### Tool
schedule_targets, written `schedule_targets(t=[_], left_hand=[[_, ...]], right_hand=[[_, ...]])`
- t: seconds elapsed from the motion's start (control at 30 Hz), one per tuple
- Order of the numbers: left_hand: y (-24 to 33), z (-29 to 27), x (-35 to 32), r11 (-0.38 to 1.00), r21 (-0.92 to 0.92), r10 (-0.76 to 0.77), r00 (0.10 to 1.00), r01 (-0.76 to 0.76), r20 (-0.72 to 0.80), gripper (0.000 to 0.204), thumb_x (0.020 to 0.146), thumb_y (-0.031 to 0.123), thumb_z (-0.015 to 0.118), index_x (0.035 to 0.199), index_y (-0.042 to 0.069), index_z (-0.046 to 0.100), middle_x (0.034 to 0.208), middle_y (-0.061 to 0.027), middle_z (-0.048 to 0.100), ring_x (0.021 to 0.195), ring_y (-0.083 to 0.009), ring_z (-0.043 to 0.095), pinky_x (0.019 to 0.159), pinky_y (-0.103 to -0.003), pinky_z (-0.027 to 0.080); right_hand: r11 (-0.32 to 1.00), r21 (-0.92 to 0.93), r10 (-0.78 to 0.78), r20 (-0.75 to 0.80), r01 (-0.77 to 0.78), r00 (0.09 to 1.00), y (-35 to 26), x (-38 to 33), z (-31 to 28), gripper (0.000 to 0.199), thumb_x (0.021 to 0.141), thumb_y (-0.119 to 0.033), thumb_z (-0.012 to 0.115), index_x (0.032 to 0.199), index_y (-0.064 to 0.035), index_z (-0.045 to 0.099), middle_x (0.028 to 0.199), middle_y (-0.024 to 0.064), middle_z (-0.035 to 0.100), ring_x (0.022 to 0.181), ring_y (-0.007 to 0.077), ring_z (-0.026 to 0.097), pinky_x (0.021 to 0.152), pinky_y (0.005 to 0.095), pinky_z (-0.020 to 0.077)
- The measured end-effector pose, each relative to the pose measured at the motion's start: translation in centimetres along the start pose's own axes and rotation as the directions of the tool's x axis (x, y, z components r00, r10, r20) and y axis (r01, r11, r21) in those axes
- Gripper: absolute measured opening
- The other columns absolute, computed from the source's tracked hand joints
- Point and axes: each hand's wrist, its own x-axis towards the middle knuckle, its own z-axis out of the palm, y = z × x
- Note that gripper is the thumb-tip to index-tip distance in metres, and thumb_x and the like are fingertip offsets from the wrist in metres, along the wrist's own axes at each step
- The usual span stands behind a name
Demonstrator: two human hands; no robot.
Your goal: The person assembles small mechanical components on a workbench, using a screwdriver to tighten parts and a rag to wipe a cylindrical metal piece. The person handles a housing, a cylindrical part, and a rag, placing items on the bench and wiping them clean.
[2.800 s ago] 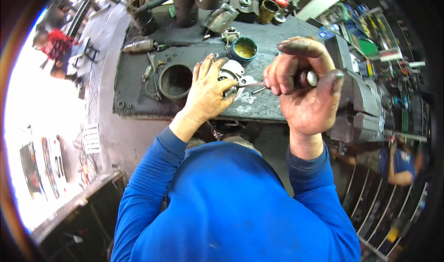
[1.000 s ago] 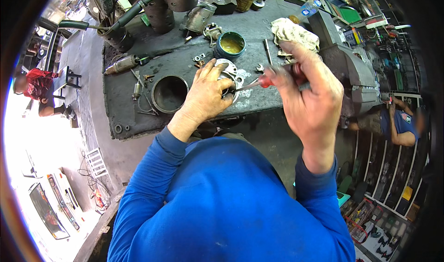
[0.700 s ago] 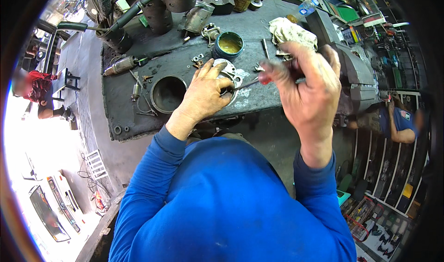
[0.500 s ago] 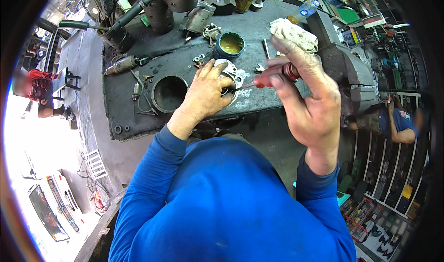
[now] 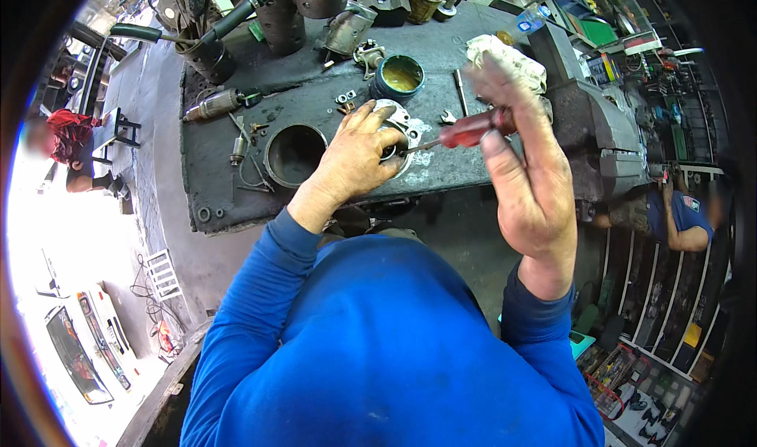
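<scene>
A big dark metal workbench [image 5: 236, 187] has a round hole [image 5: 295, 153] in it. Just right of the hole, the left hand [image 5: 355, 157] presses curled fingers down on a small round silver part [image 5: 400, 123]. Further right of the hole, the right hand [image 5: 527, 183] pinches a red-handled screwdriver [image 5: 465, 131], its tip touching the silver part.

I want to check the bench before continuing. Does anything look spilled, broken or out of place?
Nothing clearly stands out. The left hand holds a round metal part on the dark bench; the right hand holds a red screwdriver to it. The green tin stands upright.
</scene>
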Motion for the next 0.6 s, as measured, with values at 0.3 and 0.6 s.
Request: schedule_targets(t=[0.3, 0.6], left_hand=[[-0.4, 0.1, -0.1, 0.996, -0.085, 0.009, 1.000, -0.010, -0.015, 0.033, 0.086, 0.024, 0.082, 0.117, 0.015, 0.076, 0.155, -0.0208, 0.056, 0.150, -0.0471, 0.044, 0.127, -0.053, 0.034], [-0.2, 0.1, -0.2, 0.999, -0.050, 0.005, 1.000, -0.005, -0.015, 0.033, 0.084, 0.025, 0.082, 0.116, 0.017, 0.078, 0.155, -0.0195, 0.056, 0.150, -0.0467, 0.044, 0.127, -0.054, 0.034]], right_hand=[[0.998, 0.057, 0.006, -0.069, -0.002, 0.998, 0.0, -0.1, 0.9, 0.050, 0.097, -0.016, 0.078, 0.145, -0.0079, 0.066, 0.091, -0.0010, 0.074, 0.084, 0.0148, 0.067, 0.109, 0.0452, 0.0417], [0.980, 0.196, 0.038, -0.077, -0.023, 0.996, 0.0, 0.3, 1.3, 0.046, 0.091, -0.024, 0.086, 0.129, -0.0027, 0.072, 0.089, 0.0030, 0.074, 0.076, 0.0163, 0.065, 0.090, 0.0365, 0.0495]])
